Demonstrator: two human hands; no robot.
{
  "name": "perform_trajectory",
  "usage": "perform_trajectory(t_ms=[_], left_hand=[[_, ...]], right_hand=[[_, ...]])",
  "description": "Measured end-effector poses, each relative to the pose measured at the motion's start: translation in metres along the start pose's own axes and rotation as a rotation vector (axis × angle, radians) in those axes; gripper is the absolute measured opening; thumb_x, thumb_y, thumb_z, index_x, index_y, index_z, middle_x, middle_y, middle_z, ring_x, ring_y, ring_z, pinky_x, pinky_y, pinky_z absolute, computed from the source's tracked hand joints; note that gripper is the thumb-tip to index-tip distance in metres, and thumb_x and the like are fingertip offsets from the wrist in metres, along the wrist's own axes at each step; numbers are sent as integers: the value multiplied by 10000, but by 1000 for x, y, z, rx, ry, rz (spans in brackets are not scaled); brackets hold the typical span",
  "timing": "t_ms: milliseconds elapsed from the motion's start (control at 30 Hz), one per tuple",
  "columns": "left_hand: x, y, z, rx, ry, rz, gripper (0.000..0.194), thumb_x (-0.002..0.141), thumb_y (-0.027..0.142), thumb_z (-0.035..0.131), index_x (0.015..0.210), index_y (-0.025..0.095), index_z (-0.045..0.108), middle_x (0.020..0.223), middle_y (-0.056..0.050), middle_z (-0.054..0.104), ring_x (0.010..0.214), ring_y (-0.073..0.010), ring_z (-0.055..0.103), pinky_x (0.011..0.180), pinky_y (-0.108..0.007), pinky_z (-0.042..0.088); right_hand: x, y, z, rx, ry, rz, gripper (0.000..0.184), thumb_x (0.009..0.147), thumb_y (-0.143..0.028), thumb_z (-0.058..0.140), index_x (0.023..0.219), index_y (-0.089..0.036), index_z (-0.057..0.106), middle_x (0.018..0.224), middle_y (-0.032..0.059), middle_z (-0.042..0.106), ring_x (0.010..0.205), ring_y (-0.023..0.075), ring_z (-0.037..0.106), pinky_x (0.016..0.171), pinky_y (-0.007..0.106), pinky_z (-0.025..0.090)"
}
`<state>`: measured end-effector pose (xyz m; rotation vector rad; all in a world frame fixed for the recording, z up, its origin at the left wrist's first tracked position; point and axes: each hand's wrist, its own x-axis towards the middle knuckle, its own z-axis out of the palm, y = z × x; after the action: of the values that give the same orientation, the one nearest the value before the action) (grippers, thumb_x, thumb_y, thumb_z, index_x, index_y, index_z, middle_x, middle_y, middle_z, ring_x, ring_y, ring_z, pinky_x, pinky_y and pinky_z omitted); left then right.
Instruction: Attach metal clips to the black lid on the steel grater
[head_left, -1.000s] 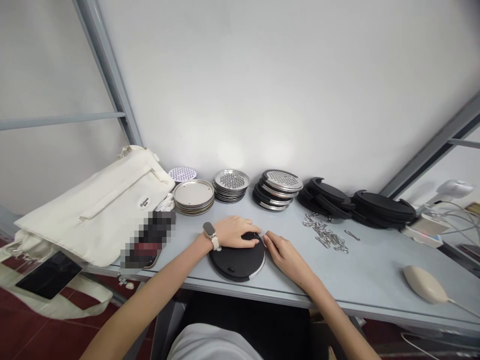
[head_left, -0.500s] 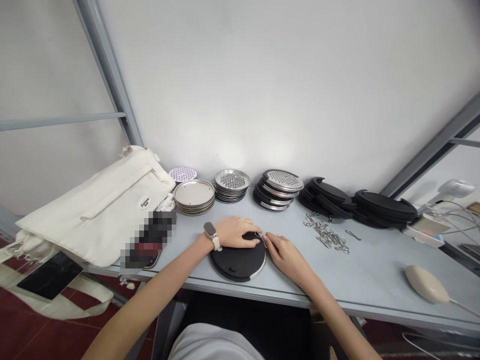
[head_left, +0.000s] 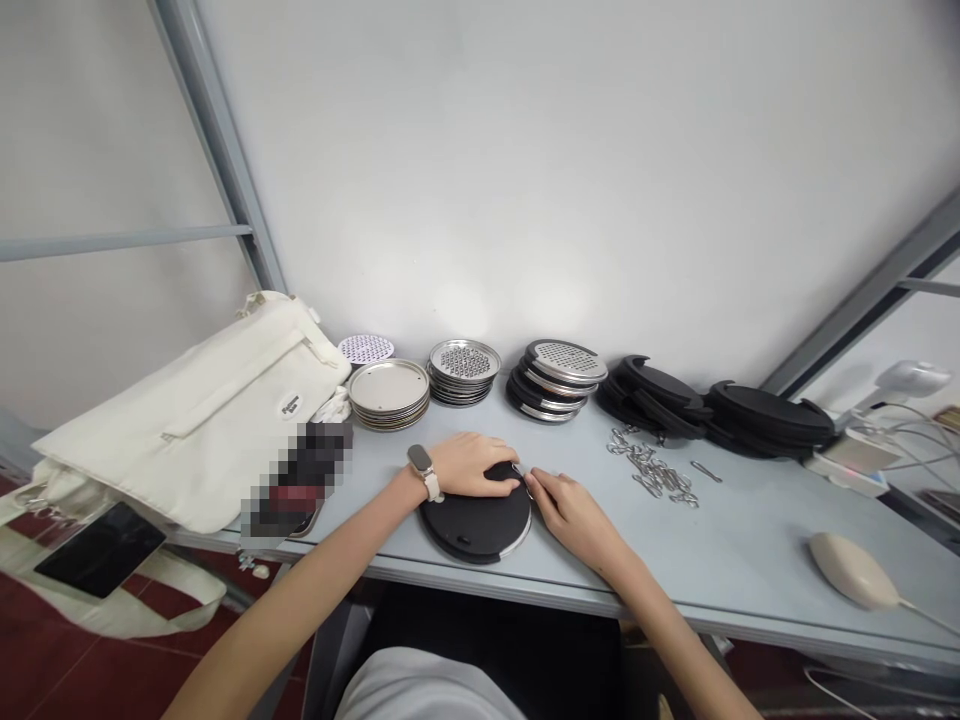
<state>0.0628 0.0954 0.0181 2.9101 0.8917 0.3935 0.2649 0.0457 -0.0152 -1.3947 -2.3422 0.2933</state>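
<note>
A round black disc with a metal rim [head_left: 475, 522] lies on the grey table [head_left: 750, 560] in front of me. My left hand [head_left: 471, 463], with a watch at the wrist, rests on the disc's far edge, fingers curled over it. My right hand [head_left: 571, 512] pinches a small metal clip [head_left: 520, 470] at the disc's right far edge, touching my left fingertips.
Along the wall stand stacks of metal plates [head_left: 388, 390], perforated metal discs [head_left: 463, 366], black-rimmed grater discs [head_left: 556, 378] and black covers [head_left: 769, 415]. Loose metal clips [head_left: 654, 466] lie right of the hands. A white bag [head_left: 195, 420] is at left, a beige mouse [head_left: 851, 570] at right.
Almost nothing: my right fingers have shifted very slightly at the clip on the disc's edge. The left hand has stayed put.
</note>
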Motion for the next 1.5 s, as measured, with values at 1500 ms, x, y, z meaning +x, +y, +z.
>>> perform_trajectory(t_ms=[1500], left_hand=[[-2, -1, 0, -24, -2, 14, 395, 906, 463, 470, 1211, 222, 536, 1014, -36, 668, 846, -203, 637, 704, -285, 427]], right_hand=[[0, 1, 1, -46, 4, -14, 300, 992, -289, 277, 806, -220, 502, 687, 28, 620, 642, 204, 560, 589, 272, 339]])
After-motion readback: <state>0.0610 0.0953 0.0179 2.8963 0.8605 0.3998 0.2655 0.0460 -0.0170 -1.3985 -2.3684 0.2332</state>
